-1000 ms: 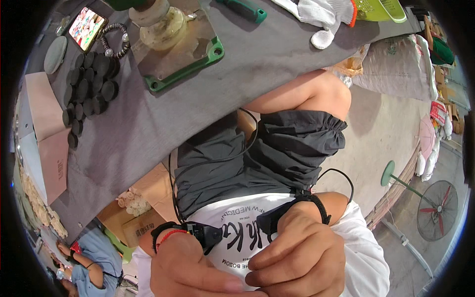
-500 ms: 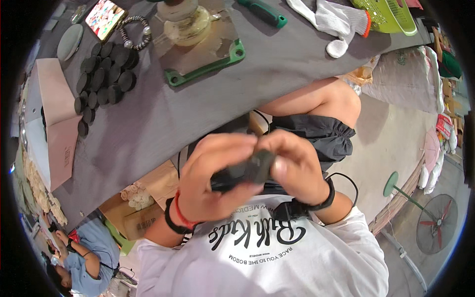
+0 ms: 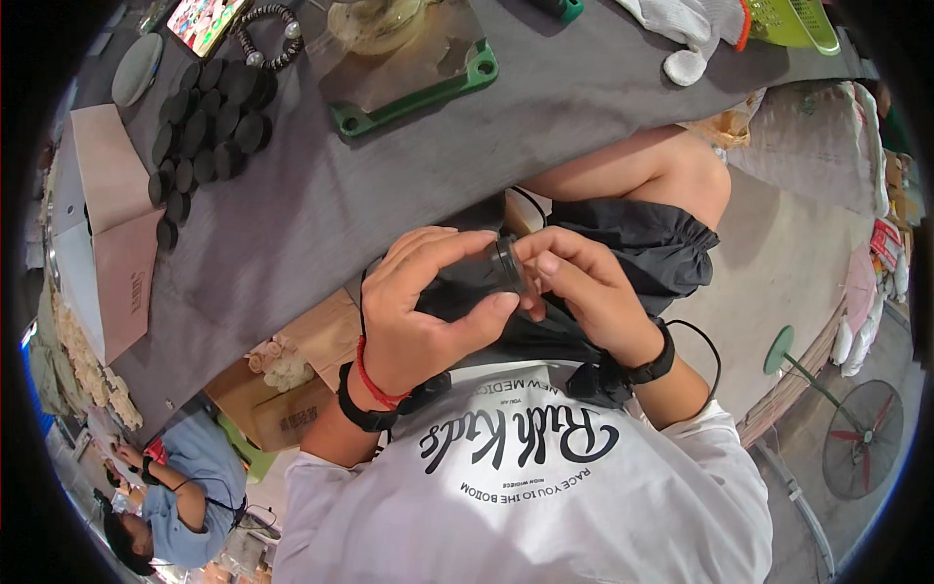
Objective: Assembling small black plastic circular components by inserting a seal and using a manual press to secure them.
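Over my lap, my left hand (image 3: pixel 413 297) grips a small black round piece (image 3: pixel 506 263) between its fingertips and thumb. The piece is turned almost edge-on and has a glossy, partly see-through rim; its exact kind is hard to make out. At its right side, the curled fingers and thumb of my right hand (image 3: pixel 589 292) close on that edge. Further off on the grey-covered table lies a cluster of black discs (image 3: pixel 199 127), similar in colour and roundness.
A green-edged base plate (image 3: pixel 418 102) stands on the grey tablecloth (image 3: pixel 292 234), near a phone (image 3: pixel 204 24), a bead bracelet (image 3: pixel 268 37), a pink box (image 3: pixel 117 224) and a white glove (image 3: pixel 691 34). Right: a floor fan (image 3: pixel 864 438). Lower left: another person (image 3: pixel 195 487).
My hands were blurred around the dark piece; now they are steadier, with the piece turned edge-on and the right fingers at its side. The table things have shifted slightly upward in view.
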Motion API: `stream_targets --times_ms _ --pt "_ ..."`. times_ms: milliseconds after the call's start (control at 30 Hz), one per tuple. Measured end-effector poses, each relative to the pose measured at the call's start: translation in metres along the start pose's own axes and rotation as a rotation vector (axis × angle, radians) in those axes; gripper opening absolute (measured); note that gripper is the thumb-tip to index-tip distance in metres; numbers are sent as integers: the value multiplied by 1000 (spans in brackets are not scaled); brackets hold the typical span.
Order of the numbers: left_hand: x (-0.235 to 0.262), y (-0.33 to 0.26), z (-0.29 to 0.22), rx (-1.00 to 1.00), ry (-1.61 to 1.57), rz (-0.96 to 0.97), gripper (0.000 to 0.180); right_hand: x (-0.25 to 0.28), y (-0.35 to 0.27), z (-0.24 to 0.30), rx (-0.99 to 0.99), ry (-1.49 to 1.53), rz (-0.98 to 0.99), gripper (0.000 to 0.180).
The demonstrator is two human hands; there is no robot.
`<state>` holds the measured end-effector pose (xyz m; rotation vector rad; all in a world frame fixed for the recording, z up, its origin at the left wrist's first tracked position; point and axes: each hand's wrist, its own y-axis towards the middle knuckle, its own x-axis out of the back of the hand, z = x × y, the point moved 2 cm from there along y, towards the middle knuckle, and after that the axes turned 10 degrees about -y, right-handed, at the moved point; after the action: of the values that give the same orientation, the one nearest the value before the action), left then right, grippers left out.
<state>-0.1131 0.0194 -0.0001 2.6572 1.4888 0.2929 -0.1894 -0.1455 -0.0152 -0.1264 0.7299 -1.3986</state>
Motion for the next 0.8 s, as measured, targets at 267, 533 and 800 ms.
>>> stream_targets --times_ms 267,533,800 --pt "-6 -5 -2 492 -558 0 35 -8 -10 11 539 -573 -268 36" --pt "-8 -8 2 600 -902 86 28 -11 -6 15 954 -1124 -484 46" --pt "-7 -7 -1 604 -793 153 24 -14 -5 15 1048 -1211 -536 33"
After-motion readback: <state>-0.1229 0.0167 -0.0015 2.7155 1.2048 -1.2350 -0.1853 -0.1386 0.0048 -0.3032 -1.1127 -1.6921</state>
